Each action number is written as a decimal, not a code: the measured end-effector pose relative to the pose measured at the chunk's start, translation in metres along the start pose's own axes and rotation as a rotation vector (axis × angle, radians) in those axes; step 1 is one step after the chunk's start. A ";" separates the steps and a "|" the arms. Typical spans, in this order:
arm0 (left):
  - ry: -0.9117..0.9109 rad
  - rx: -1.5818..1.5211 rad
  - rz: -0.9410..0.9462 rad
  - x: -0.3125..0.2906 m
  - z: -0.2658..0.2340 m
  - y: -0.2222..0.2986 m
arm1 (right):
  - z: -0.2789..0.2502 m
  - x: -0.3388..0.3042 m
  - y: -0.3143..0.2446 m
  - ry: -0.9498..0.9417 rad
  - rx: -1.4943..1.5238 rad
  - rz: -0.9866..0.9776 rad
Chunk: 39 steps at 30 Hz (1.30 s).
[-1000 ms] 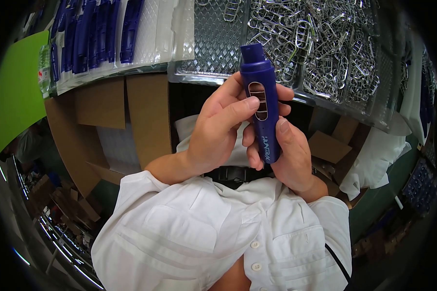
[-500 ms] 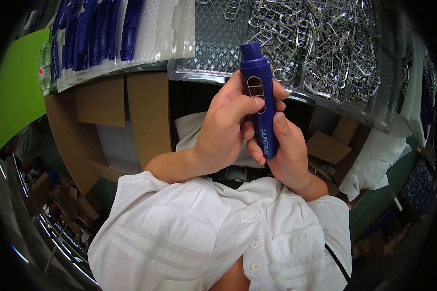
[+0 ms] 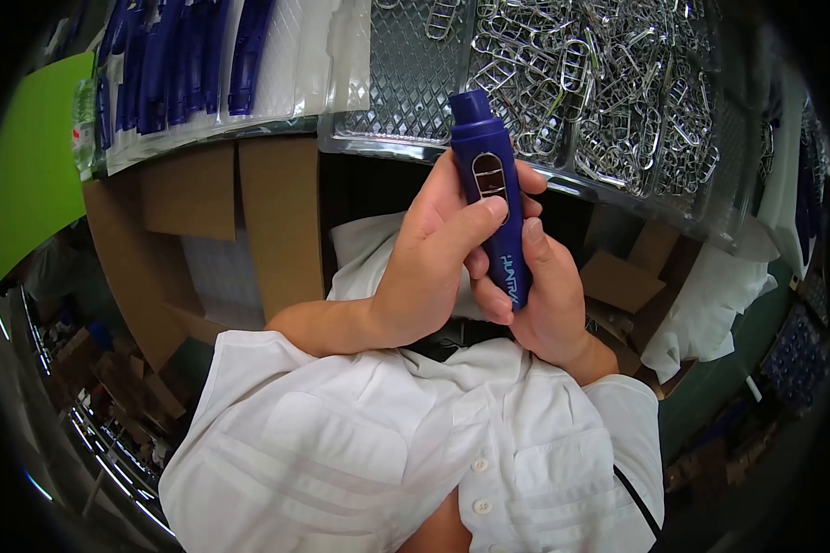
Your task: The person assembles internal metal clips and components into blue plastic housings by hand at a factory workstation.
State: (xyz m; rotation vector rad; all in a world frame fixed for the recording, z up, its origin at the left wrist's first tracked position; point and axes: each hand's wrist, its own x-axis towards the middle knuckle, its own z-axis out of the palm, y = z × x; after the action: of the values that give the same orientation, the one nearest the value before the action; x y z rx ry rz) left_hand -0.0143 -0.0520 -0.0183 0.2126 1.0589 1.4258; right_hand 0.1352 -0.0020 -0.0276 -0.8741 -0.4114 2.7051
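Note:
Both my hands hold one dark blue plastic tube-shaped housing (image 3: 485, 146) in front of my chest, its narrower end pointing up and away. A long oval window in its face is rimmed by a silver metal frame (image 3: 492, 173) with crossbars. My left hand (image 3: 429, 253) grips the tube from the left, its thumb pressed on the lower part of the frame. My right hand (image 3: 553, 286) is closed round the lower right side, thumb along the edge. Fingers of both hands behind the tube are partly hidden.
Just beyond my hands, a clear plastic tray (image 3: 397, 101) bears a heap of silver metal frames (image 3: 636, 92). Several blue plastic shells (image 3: 175, 64) lie in a tray at the far left. An open cardboard box (image 3: 281, 221) stands below, left, with a white plastic bag (image 3: 719, 304) at right.
The blue housing has tipped slightly, its top end moving a little left and down toward me. My left thumb remains on the lower part of the metal frame.

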 end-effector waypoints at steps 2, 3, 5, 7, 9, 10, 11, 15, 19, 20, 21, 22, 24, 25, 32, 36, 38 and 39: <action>-0.052 -0.023 -0.009 -0.006 -0.002 0.004 | 0.001 0.002 -0.005 -0.026 0.070 0.049; -0.106 -0.051 -0.033 -0.009 -0.004 0.008 | 0.002 0.002 -0.007 -0.037 0.146 0.102; -0.189 -0.073 -0.075 -0.015 -0.009 0.012 | 0.003 0.002 -0.010 -0.069 0.119 0.108; -0.183 -0.069 -0.059 -0.020 -0.010 0.014 | 0.005 0.002 -0.009 -0.098 0.120 0.115; -0.181 -0.026 -0.059 -0.021 -0.013 0.015 | 0.014 0.003 -0.009 -0.074 0.075 0.111; -0.183 -0.026 -0.054 -0.022 -0.015 0.018 | 0.017 0.003 -0.010 -0.046 0.037 0.109; -0.197 -0.037 -0.078 -0.024 -0.017 0.022 | 0.016 0.003 -0.009 -0.065 0.046 0.110; -0.219 -0.032 -0.079 -0.027 -0.028 0.029 | 0.016 0.007 -0.005 -0.095 0.000 0.100; -0.191 0.029 0.146 -0.026 -0.030 0.020 | 0.023 0.011 0.000 0.060 -0.186 -0.043; -0.189 0.031 0.146 -0.022 -0.032 0.022 | 0.023 0.012 0.001 0.129 -0.241 -0.156; -0.210 0.083 0.214 -0.023 -0.038 0.025 | 0.025 0.012 0.002 0.122 -0.251 -0.154; -0.229 0.136 0.282 -0.024 -0.042 0.028 | 0.026 0.011 0.002 0.068 -0.391 -0.241; -0.192 0.125 0.339 -0.025 -0.044 0.037 | 0.028 0.010 -0.001 -0.006 -0.540 -0.330; -0.208 0.103 0.328 -0.025 -0.045 0.045 | 0.028 0.010 -0.002 -0.035 -0.619 -0.328; -0.374 0.060 0.518 -0.018 -0.037 0.092 | 0.064 0.020 -0.018 -0.119 -0.815 -0.577; -0.413 0.127 0.612 -0.019 -0.028 0.109 | 0.081 0.030 -0.024 -0.190 -0.770 -0.799; -0.393 0.266 0.614 -0.023 -0.026 0.114 | 0.093 0.031 -0.027 -0.193 -0.712 -0.808; -0.364 0.246 0.597 -0.028 -0.021 0.116 | 0.097 0.030 -0.028 -0.202 -0.671 -0.780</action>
State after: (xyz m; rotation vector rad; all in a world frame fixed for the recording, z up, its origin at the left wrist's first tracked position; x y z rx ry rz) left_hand -0.1034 -0.0611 0.0629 0.9953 0.8976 1.6887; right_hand 0.0584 0.0157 0.0417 -0.4170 -1.4144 1.9181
